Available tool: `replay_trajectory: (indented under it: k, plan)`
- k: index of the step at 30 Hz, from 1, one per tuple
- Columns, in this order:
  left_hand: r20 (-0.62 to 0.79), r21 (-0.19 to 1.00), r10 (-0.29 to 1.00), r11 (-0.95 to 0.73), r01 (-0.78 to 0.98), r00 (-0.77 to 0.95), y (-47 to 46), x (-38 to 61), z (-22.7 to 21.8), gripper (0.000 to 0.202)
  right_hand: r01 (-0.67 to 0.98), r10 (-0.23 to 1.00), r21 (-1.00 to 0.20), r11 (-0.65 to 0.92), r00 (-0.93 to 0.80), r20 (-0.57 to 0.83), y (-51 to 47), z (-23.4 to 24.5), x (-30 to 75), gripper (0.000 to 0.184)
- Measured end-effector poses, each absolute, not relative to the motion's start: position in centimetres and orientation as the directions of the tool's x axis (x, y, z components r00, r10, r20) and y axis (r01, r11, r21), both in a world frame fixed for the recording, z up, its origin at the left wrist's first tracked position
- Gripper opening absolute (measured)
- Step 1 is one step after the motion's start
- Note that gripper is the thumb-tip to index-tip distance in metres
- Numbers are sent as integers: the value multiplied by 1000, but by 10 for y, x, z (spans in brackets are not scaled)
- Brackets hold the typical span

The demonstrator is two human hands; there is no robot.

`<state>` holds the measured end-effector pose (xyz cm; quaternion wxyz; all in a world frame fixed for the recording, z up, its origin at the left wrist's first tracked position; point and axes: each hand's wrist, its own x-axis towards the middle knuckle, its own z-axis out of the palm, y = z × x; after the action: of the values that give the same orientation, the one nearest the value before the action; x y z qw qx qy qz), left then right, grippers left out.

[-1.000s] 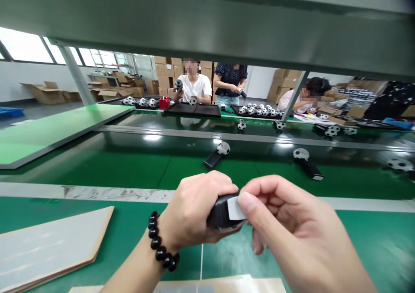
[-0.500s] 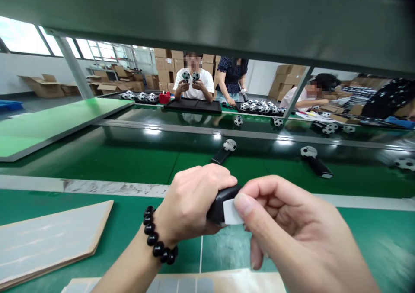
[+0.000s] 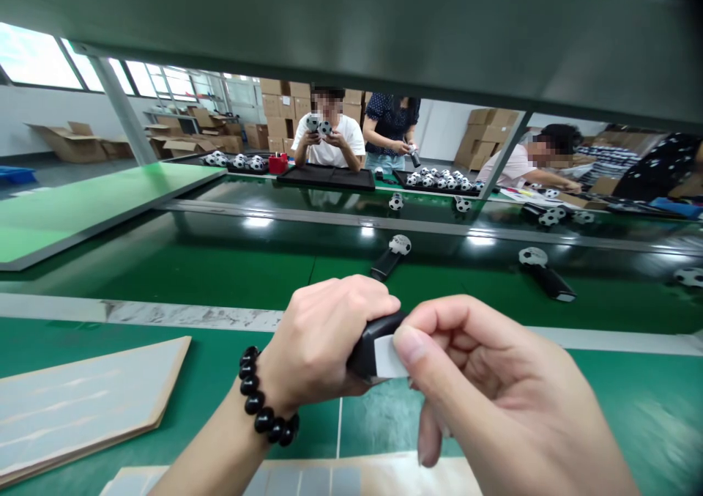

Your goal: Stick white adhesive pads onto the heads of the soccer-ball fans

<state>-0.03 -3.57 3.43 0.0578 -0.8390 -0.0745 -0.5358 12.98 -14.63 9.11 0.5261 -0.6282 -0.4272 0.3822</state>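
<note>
My left hand, with a black bead bracelet at the wrist, is wrapped round a black handle; most of it is hidden in the palm. Between thumb and fingertips my right hand pinches a small white sticker. The sticker's left part lies against the end of the black handle. Below the hands, a sticker sheet with pale grey labels lies on the green bench. A stack of sticker sheets sits on the left.
Beyond the bench runs a green conveyor belt, carrying a soccer-ball-topped item with a black handle and another further right. Several co-workers sit or stand across it, near a black tray. A shelf hangs overhead.
Both hands have shifted very slightly left, still holding the black handle and the sticker. The items on the near belt have moved right; those on the far belt have moved left.
</note>
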Motion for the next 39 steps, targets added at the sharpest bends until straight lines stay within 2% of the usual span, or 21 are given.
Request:
replay_trajectory:
  k: [10, 18, 20, 22, 24, 26, 28, 29, 31, 33, 35, 37, 39]
  plan:
    - [905, 3, 81, -983, 184, 418, -37, 0, 35, 12, 123, 948, -989, -77, 315, -35, -145, 91, 132, 24]
    - [897, 2, 87, -981, 193, 433, -37, -1, 37, 11, 178, 950, -982, -70, 313, -11, -146, 90, 131, 23]
    - [900, -11, 76, -981, 196, 430, -36, -2, 37, 12, 250, 948, -968, -24, 312, 57, -148, 89, 129, 20]
    - [908, -29, 56, -980, 197, 415, -35, -2, 37, 12, 379, 934, -919, 111, 276, 227, -151, 86, 130, 19]
    - [906, -57, 31, -979, 194, 422, -33, -2, 37, 12, 543, 871, -806, 235, 250, 422, -153, 81, 137, 19]
    - [906, -41, 36, -984, 173, 421, -31, -1, 35, 15, 702, 793, -683, 201, 293, 534, -152, 76, 148, 19]
    - [918, 7, 63, -990, 143, 391, -30, 0, 33, 21, 769, 745, -630, 109, 356, 564, -149, 73, 159, 25]
    - [924, 27, 73, -992, 127, 375, -29, 0, 32, 24, 754, 747, -651, 88, 383, 543, -146, 73, 162, 27]
    - [929, 45, 81, -993, 107, 361, -29, 0, 31, 26, 623, 817, -775, 108, 389, 427, -141, 74, 162, 31]
    - [928, 47, 70, -996, 71, 367, -28, 0, 31, 24, 457, 909, -883, 106, 315, 272, -135, 74, 153, 34]
    - [931, 45, 53, -999, 29, 361, -27, 0, 30, 23, 357, 967, -930, 81, 199, 161, -130, 71, 144, 36]
    - [921, 59, 49, -998, -14, 386, -27, -1, 27, 22, 304, 989, -949, 82, 89, 114, -127, 67, 139, 30]
    - [916, 130, 95, -989, -64, 390, -25, 0, 22, 27, 257, 992, -960, 114, 19, 123, -125, 63, 141, 30]
